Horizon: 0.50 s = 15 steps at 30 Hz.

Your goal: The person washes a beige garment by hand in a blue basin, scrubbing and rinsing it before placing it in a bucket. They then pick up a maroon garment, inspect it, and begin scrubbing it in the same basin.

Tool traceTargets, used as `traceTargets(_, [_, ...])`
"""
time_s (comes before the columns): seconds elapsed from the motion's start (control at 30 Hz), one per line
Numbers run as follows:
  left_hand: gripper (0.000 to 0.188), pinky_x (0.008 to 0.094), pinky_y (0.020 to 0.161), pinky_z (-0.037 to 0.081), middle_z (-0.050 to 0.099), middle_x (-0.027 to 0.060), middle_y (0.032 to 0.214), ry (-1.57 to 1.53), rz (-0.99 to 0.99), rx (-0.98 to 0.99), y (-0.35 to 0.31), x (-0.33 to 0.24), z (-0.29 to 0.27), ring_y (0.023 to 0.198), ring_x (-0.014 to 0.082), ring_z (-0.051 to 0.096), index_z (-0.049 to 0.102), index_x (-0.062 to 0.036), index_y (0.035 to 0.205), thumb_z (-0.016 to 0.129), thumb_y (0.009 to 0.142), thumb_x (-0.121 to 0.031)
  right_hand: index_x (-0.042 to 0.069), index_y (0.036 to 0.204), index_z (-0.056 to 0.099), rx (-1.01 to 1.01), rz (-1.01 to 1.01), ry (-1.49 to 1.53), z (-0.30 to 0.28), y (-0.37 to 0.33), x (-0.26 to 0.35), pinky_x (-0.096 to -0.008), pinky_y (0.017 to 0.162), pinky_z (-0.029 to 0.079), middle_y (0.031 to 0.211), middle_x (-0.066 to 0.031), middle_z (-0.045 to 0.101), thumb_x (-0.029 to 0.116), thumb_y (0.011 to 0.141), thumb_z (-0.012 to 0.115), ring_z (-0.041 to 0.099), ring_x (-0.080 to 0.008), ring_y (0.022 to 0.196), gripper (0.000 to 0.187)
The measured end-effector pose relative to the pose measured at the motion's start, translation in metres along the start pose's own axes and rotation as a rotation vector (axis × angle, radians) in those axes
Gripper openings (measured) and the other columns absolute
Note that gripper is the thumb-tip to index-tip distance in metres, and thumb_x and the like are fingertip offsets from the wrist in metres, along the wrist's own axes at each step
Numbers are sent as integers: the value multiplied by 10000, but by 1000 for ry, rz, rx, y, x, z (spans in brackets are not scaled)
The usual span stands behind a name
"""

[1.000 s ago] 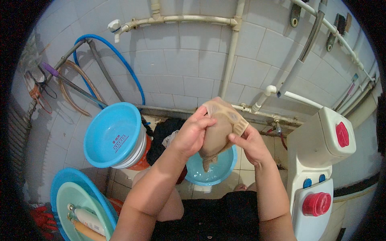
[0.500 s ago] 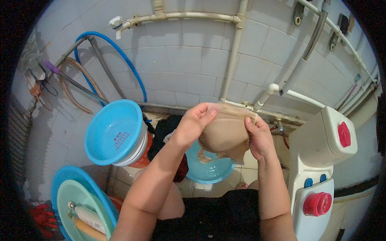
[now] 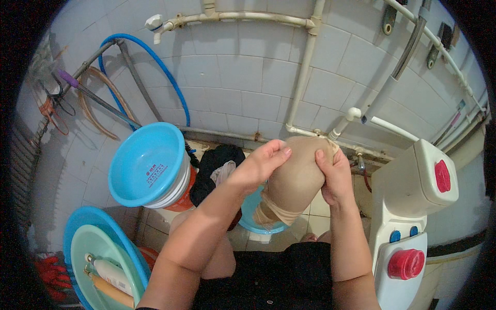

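We were in a small tiled bathroom, though we could not tell for certain whether it belonged to a home. We saw a white toilet (image 3: pixel 395 219) with its cistern (image 3: pixel 408 181) on the right, pale wall tiles (image 3: pixel 237 72) and a tiled floor (image 3: pixel 318 225). We also noted exposed water pipes (image 3: pixel 243 16), a tap (image 3: pixel 154 23), a looped blue hose (image 3: pixel 165 64), and, on the left, a light-blue plastic washbasin (image 3: pixel 139 155) and a pale-green basin (image 3: pixel 98 240).
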<state>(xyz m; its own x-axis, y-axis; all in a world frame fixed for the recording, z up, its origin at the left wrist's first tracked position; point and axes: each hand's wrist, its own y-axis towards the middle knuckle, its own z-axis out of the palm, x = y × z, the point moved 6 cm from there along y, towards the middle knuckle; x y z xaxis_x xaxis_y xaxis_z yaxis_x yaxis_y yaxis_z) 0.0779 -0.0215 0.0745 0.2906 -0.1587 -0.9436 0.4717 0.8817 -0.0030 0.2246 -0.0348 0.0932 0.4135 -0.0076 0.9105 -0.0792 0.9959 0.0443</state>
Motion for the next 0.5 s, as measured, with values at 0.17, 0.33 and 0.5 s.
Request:
traceTargets(0.17, [334,319,791,444,573,61,974,-419,-42,-413,11,31,-15,860,164,539,521,-65,1070,429,931,-354,1,1087,521,-12,-368,-999,58,-36,-23,-373,746,482,903,-197,617,213,839,583,602,-299,856,332])
traceTargets(0.33, [387,353,779,461,559,74,1047,-703,-103,-603,-3,39,14,944,181,542,511,-74,1098,383,938,-403,-12,977,566,-109,-615,-1343,56,-5,-16,-485,675,457,816,-265,591,260,854,530,579,-433,761,301])
traceTargets(0.5, [368,332,807,464,599,68,998,-512,9,-566,-1,29,8,897,186,581,543,-59,1070,362,952,-357,5,924,551,-232,-664,-1179,63,-18,-16,-456,615,453,786,-223,599,242,870,517,581,-410,720,246])
